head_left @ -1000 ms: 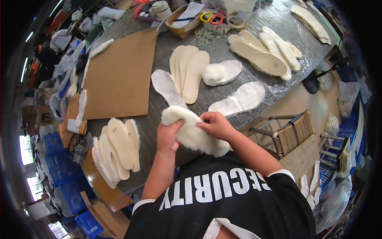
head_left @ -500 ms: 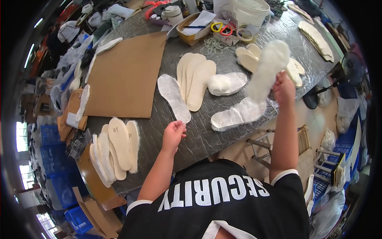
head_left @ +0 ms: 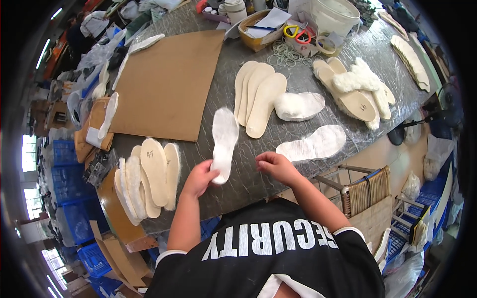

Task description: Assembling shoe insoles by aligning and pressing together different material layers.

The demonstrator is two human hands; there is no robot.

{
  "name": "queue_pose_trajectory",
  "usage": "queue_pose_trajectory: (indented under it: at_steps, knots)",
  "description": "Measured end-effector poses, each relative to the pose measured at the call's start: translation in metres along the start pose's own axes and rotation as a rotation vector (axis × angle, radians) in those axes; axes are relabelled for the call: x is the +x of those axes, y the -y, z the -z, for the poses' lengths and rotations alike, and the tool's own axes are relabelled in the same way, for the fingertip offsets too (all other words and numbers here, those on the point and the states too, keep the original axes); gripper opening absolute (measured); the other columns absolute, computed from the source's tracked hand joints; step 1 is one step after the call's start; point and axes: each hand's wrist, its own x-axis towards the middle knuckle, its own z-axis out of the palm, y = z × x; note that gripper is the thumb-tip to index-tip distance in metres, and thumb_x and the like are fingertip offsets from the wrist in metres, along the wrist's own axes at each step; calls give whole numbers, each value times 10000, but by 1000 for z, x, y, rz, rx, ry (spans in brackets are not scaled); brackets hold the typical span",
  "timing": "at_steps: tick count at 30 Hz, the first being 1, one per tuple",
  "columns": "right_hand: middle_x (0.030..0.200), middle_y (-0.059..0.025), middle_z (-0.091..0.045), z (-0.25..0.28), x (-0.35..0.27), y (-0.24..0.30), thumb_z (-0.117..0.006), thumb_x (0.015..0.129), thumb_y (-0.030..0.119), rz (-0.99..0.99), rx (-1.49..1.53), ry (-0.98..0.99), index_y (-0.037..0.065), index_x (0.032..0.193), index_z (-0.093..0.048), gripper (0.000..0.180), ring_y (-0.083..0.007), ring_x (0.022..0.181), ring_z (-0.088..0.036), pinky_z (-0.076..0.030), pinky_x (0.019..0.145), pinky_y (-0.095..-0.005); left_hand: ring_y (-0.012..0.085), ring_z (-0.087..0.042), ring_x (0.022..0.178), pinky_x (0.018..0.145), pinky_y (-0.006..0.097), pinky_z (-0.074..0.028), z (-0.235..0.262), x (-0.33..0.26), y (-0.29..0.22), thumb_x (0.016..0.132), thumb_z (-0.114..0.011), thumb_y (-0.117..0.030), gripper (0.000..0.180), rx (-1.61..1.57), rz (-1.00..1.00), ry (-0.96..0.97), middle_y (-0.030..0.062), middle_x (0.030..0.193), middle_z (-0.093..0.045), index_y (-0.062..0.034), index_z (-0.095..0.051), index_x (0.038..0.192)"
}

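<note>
Fluffy insole (head_left: pixel 357 80) now atop a pile (head_left: pixel 358 107), white insole (head_left: pixel 225 141) nearer, in left hand (head_left: pixel 199 179)

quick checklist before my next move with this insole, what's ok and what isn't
1. Left grip on the insole: ok, thumb over its near end.
2. Right grip free: ok, nothing visible in it.
3. Insole fully off the table: cannot tell from this angle.
4. Right-hand pile neat: not ok, a fluffy insole lies across it.
5. Scissors away from both hands: ok, at the far side.
</note>
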Motion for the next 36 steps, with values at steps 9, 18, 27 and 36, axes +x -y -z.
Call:
queue_pose_trajectory:
  at_steps: [9,18,27,36]
  knots:
    - [976,-171,-595,-10,41,38,-723,742,132,512,-1041,-397,29,999,-610,299,-327,913,-599,-501,753,-427,176,-581,668,623,300,-482,76,-76,30,947,-489,-152,285,648,175,-302,76,815,-613,0,-608,1157]
    - [923,-192,-614,20,98,42,-632,785,109,413,-1574,-195,32,930,-564,178,-351,900,-607,-515,743,-424,354,-524,1104,972,415,-424,-39,23,-35,779,-598,19,329,1044,-871,-226,161,1145,-589,0,-597,1107]
    - [801,-253,-597,60,80,139,-556,845,69,639,-1067,-819,-3,855,-466,116,-423,731,-595,-481,655,-489,370,-565,1096,910,430,-457,-109,145,-88,832,-471,-17,268,1466,-432,24,199,1116,-622,12,-547,1087]
    - [1031,-185,-618,-2,4,179,-557,851,-32,1342,-831,-751,-10,957,-499,123,-259,871,-627,-512,734,-347,274,-669,843,736,396,-539,-36,203,-83,788,-745,-253,451,422,-380,-208,153,954,-682,9,-606,1126]
